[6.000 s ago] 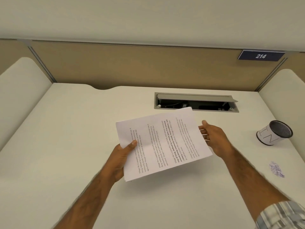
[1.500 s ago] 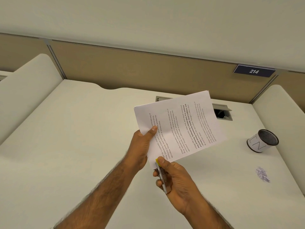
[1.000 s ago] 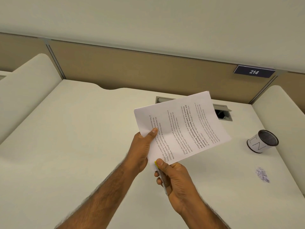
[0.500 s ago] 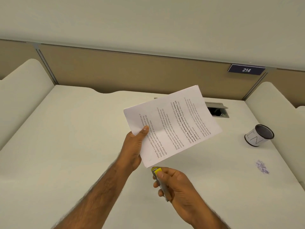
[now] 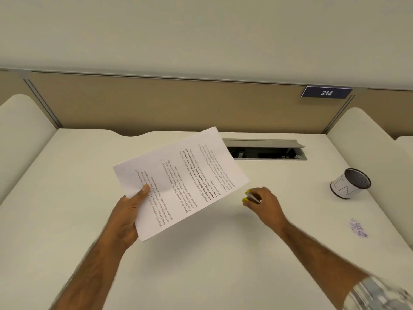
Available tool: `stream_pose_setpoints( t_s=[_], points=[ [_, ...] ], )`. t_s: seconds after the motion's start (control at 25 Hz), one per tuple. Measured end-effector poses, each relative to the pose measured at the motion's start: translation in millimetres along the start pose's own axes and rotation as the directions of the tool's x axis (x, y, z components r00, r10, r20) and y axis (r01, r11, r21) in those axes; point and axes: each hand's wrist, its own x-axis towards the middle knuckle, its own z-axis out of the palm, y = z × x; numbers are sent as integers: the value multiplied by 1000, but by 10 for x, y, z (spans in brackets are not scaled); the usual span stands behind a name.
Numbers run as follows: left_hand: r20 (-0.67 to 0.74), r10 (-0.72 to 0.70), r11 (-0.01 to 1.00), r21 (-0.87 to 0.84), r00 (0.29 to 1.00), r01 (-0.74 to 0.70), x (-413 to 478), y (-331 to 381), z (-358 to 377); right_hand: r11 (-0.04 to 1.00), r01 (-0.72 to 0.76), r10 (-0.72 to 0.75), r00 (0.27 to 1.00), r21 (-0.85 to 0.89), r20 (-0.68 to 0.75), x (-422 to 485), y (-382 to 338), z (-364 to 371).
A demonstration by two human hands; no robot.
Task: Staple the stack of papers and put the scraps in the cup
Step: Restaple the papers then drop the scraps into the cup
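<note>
Papers (image 5: pixel 181 177) pinched in left hand (image 5: pixel 127 218), lifted over desk (image 5: pixel 67 198). Stapler (image 5: pixel 251 196) gripped in right hand (image 5: pixel 264 205), beside sheet edge. Cup (image 5: pixel 349 184), scraps (image 5: pixel 358 227) far right.

Papers (image 5: pixel 183 177): white, black print. Stapler (image 5: pixel 251 197): yellow-tipped, grey body. Cup (image 5: pixel 349 184): white, black mesh rim; scraps (image 5: pixel 358 227) purple; table (image 5: pixel 67 198) cream.

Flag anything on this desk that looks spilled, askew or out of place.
A small bluish pile of scraps lies loose on the desk, near its right edge, nearer the person than the cup and not in it. The cable hatch at the back stands open. Nothing looks damaged.
</note>
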Motion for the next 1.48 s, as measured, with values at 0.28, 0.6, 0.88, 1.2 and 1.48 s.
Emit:
stream_pose_setpoints(
  t_s=[0.28,0.6,0.88,1.2,1.48],
  points=[
    [-103,-10,999,38,995,14,88,-55,-154,954,117,-85,989,-276,123,1125,63,137],
    [-76,-36,993,109,996,44,137,-29,-113,880,208,-129,970,-427,206,1399,64,404],
    [-53,-55,992,112,997,61,130,-9,-21,852,199,-132,977,-484,169,1297,-28,350],
    [119,-195,961,221,974,165,-19,130,79,593,-442,-61,809,673,585,31,-469,-267],
    [229,-276,893,421,933,161,-87,188,101,449,-432,220,902,782,372,-1042,-287,-353]
  ],
)
